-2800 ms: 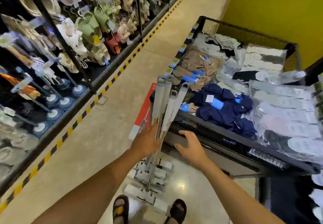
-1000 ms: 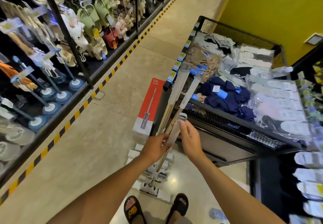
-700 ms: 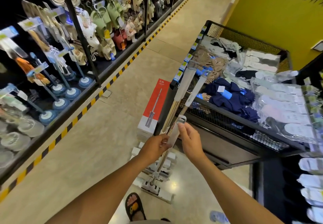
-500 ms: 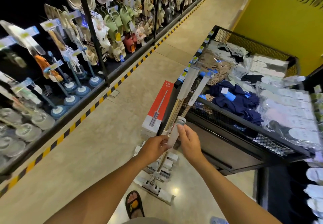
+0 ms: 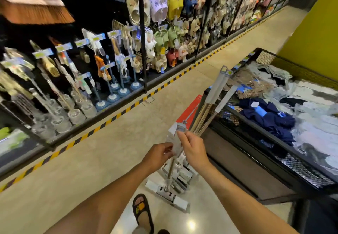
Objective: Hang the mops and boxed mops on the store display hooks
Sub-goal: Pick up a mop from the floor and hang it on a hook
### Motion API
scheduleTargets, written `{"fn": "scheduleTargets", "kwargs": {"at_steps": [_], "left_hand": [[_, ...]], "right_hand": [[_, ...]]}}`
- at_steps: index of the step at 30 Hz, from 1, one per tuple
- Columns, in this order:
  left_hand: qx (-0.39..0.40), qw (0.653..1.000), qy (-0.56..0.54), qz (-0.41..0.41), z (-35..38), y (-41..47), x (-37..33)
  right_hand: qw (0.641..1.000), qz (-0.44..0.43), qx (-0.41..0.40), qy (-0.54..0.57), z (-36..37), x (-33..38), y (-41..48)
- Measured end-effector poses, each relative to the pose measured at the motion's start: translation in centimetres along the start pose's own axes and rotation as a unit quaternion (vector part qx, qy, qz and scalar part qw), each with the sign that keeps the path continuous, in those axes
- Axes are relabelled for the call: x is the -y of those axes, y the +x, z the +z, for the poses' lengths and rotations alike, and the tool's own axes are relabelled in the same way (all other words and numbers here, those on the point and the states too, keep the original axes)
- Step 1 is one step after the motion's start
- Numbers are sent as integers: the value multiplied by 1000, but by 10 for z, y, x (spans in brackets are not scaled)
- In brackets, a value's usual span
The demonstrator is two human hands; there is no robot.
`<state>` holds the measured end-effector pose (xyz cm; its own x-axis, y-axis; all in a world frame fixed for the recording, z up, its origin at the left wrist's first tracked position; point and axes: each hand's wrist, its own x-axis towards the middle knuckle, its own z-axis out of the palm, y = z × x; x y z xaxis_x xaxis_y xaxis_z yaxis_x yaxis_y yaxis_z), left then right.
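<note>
Left hand (image 5: 160, 154), right hand (image 5: 193, 149), both gripping top of upright mop (image 5: 171, 168) between them, head on floor (image 5: 91, 160)

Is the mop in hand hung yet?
Not hung: left hand and right hand grip the mop near its handle top, head down by the floor.

Both forearms bare up to frame edge. Left hand (image 5: 161, 151) and right hand (image 5: 192, 147) bare. One foot in black open-toe sandal (image 5: 141, 209): broad strap, orange-yellow pattern, toes showing. Second dark sandal tip (image 5: 163, 231) at bottom edge, mostly cut off.
</note>
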<state>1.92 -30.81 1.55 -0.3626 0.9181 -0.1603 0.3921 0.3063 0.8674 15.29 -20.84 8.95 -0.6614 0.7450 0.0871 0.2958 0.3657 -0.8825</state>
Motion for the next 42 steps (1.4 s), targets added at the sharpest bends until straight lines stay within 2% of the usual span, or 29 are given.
{"fn": "scheduleTargets", "kwargs": {"at_steps": [7,16,23,30,42], "left_hand": [[-107,992,-54,-34,-33,-75,29],[-241,962,-107,-72,-116,-175,76],[-316,936,-113,-101,-209,-277,132],[-348,928,-78,-108,-308,-377,182],[-470,874,-52,-107,-455,-510,205]], "right_hand": [[990,-83,111,-31,55,50,-17],[960,-140,241,8,172,120,-22],[933,-160,320,31,298,208,-48],[905,-183,377,68,408,316,-83],[837,-243,469,140,560,476,-108]]}}
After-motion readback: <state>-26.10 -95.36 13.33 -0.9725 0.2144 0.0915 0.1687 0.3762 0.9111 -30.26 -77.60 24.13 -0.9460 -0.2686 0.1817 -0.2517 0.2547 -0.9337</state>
